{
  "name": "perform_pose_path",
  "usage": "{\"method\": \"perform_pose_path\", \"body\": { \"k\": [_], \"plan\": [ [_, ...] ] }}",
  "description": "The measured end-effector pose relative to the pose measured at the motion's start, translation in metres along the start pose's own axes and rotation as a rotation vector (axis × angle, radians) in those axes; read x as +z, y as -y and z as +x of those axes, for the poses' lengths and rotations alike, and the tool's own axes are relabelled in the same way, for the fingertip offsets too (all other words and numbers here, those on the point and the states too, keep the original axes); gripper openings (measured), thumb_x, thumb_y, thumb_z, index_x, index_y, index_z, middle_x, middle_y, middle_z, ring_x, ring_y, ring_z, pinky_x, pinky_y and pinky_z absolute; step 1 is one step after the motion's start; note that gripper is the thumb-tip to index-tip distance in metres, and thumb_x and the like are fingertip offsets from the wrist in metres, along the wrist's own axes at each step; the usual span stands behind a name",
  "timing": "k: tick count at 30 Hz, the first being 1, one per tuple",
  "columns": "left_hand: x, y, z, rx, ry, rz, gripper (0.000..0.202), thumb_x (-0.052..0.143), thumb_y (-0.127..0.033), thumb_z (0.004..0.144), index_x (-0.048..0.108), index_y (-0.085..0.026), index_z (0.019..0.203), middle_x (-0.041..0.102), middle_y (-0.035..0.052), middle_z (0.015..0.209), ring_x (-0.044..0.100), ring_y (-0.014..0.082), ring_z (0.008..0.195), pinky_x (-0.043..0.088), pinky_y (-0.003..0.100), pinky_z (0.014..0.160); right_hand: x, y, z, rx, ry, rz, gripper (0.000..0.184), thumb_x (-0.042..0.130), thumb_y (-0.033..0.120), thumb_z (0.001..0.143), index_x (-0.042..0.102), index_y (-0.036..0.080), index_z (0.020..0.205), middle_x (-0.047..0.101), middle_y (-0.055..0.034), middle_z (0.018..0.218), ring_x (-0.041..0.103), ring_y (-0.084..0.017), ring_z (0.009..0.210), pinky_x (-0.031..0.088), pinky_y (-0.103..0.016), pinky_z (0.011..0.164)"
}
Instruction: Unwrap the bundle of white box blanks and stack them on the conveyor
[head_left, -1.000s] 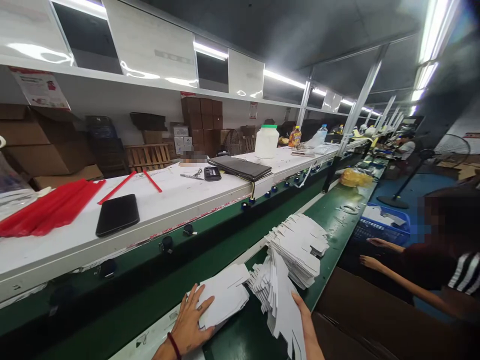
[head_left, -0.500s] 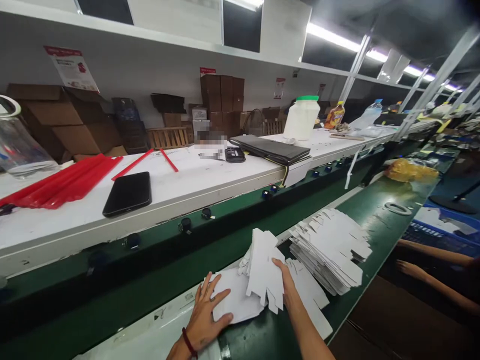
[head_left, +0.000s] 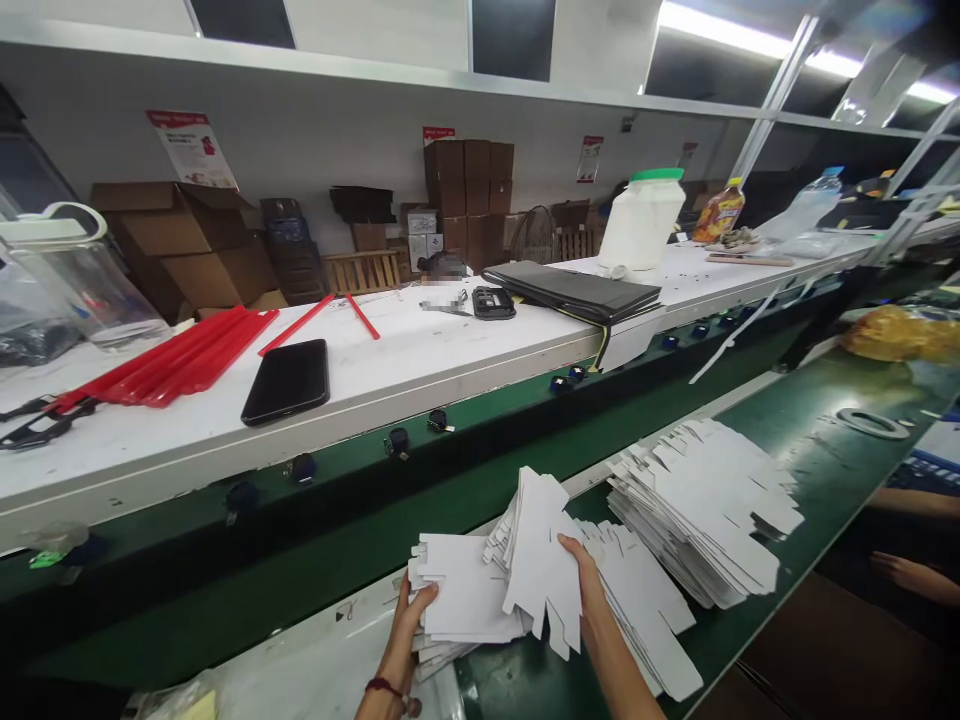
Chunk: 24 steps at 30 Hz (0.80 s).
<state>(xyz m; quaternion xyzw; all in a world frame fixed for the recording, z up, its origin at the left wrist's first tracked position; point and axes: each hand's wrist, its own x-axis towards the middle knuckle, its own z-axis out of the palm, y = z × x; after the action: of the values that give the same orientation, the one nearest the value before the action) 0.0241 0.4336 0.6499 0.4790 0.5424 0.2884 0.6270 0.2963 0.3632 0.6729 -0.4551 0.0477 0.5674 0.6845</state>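
My left hand (head_left: 411, 622) grips the left edge of a stack of flat white box blanks (head_left: 466, 590), thumb on top and fingers hidden at the side. My right hand (head_left: 581, 575) is closed around the right edge of a tilted bundle of white box blanks (head_left: 541, 560), whose left part lies over the left stack. Partly beneath my right forearm, more loose white blanks (head_left: 645, 610) fan out on the green work surface. A taller pile of white blanks (head_left: 705, 500) lies farther right.
Above the green bench (head_left: 517, 680) runs a white shelf (head_left: 420, 350) with a phone (head_left: 286, 382), red strips (head_left: 180, 360), a black folder (head_left: 574, 290) and a white jar (head_left: 641, 225). Small dark watches (head_left: 397, 441) line a ledge. A co-worker's arms (head_left: 911, 540) show at right.
My left hand has gone from lying spread over the left stack to gripping its left edge. My right hand keeps hold of its bundle. The view has swung somewhat left.
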Motion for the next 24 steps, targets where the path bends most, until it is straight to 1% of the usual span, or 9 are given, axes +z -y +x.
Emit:
{"method": "perform_pose_path", "body": {
  "k": [3, 5, 7, 9, 12, 14, 17, 20, 24],
  "plan": [
    [0.002, -0.015, -0.011, -0.065, 0.028, -0.167, 0.062, 0.053, -0.049, 0.078, 0.046, -0.022, 0.134, 0.066, 0.0084, 0.125, 0.063, 0.0295, 0.115, 0.051, 0.044, 0.096, 0.002, 0.001, -0.001, 0.008, 0.012, 0.002, 0.022, 0.062, 0.034, 0.092, 0.065, 0.014, 0.099, 0.069, -0.0010, 0.089, 0.067, -0.015, 0.077, 0.056, -0.035, 0.076],
    [0.009, -0.019, -0.017, -0.083, 0.047, -0.242, 0.059, 0.057, -0.048, 0.073, 0.053, -0.022, 0.126, 0.068, 0.0068, 0.122, 0.063, 0.0300, 0.115, 0.052, 0.043, 0.094, 0.003, 0.006, -0.001, 0.013, 0.016, -0.004, 0.022, 0.062, 0.034, 0.092, 0.065, 0.014, 0.099, 0.070, -0.0020, 0.091, 0.067, -0.015, 0.078, 0.056, -0.034, 0.075],
    [0.019, -0.021, -0.018, -0.096, 0.070, -0.303, 0.055, 0.059, -0.049, 0.071, 0.058, -0.021, 0.119, 0.069, 0.0071, 0.119, 0.064, 0.0307, 0.113, 0.052, 0.043, 0.092, 0.004, 0.015, -0.001, 0.004, 0.014, -0.014, 0.022, 0.061, 0.034, 0.092, 0.064, 0.013, 0.100, 0.070, -0.0030, 0.094, 0.067, -0.015, 0.080, 0.056, -0.034, 0.075],
    [0.030, -0.020, -0.015, -0.107, 0.091, -0.352, 0.054, 0.061, -0.050, 0.071, 0.060, -0.020, 0.116, 0.070, 0.0084, 0.116, 0.065, 0.0303, 0.110, 0.053, 0.044, 0.090, 0.006, 0.025, -0.002, -0.015, 0.006, -0.027, 0.023, 0.061, 0.034, 0.093, 0.064, 0.013, 0.101, 0.069, -0.0030, 0.094, 0.067, -0.015, 0.081, 0.057, -0.034, 0.075],
    [0.043, -0.018, -0.007, -0.125, 0.124, -0.409, 0.055, 0.062, -0.052, 0.074, 0.060, -0.017, 0.116, 0.070, 0.0109, 0.115, 0.067, 0.0289, 0.105, 0.052, 0.046, 0.089, 0.009, 0.038, -0.003, -0.041, -0.002, -0.043, 0.024, 0.061, 0.035, 0.093, 0.064, 0.013, 0.101, 0.069, -0.0029, 0.093, 0.068, -0.016, 0.081, 0.057, -0.035, 0.076],
    [0.046, -0.018, -0.004, -0.133, 0.141, -0.437, 0.055, 0.062, -0.053, 0.077, 0.059, -0.016, 0.118, 0.070, 0.0116, 0.115, 0.068, 0.0281, 0.103, 0.052, 0.046, 0.088, 0.012, 0.042, -0.004, -0.049, -0.006, -0.052, 0.022, 0.060, 0.033, 0.093, 0.064, 0.013, 0.101, 0.070, -0.0032, 0.093, 0.068, -0.016, 0.082, 0.057, -0.036, 0.077],
    [0.045, -0.019, -0.004, -0.111, 0.143, -0.452, 0.050, 0.062, -0.048, 0.084, 0.057, -0.016, 0.123, 0.069, 0.0103, 0.115, 0.068, 0.0257, 0.101, 0.051, 0.046, 0.090, 0.017, 0.046, -0.008, -0.051, -0.020, -0.061, 0.018, 0.060, 0.028, 0.092, 0.064, 0.013, 0.101, 0.071, -0.0032, 0.093, 0.069, -0.017, 0.083, 0.057, -0.037, 0.079],
    [0.043, -0.021, -0.006, -0.079, 0.112, -0.426, 0.039, 0.061, -0.040, 0.091, 0.058, -0.015, 0.121, 0.068, 0.0089, 0.114, 0.066, 0.0232, 0.101, 0.049, 0.046, 0.093, 0.020, 0.058, -0.016, -0.046, -0.030, -0.067, 0.020, 0.066, 0.022, 0.085, 0.065, 0.013, 0.102, 0.073, -0.0047, 0.093, 0.070, -0.020, 0.086, 0.057, -0.040, 0.082],
    [0.041, -0.028, -0.006, -0.048, 0.054, -0.369, 0.029, 0.061, -0.035, 0.094, 0.061, -0.015, 0.115, 0.064, 0.0078, 0.117, 0.063, 0.0228, 0.105, 0.049, 0.046, 0.095, 0.016, 0.086, -0.044, -0.095, -0.066, -0.072, 0.041, 0.079, 0.024, 0.065, 0.068, 0.012, 0.103, 0.076, -0.0081, 0.087, 0.071, -0.031, 0.087, 0.058, -0.043, 0.083]
  ]
}}
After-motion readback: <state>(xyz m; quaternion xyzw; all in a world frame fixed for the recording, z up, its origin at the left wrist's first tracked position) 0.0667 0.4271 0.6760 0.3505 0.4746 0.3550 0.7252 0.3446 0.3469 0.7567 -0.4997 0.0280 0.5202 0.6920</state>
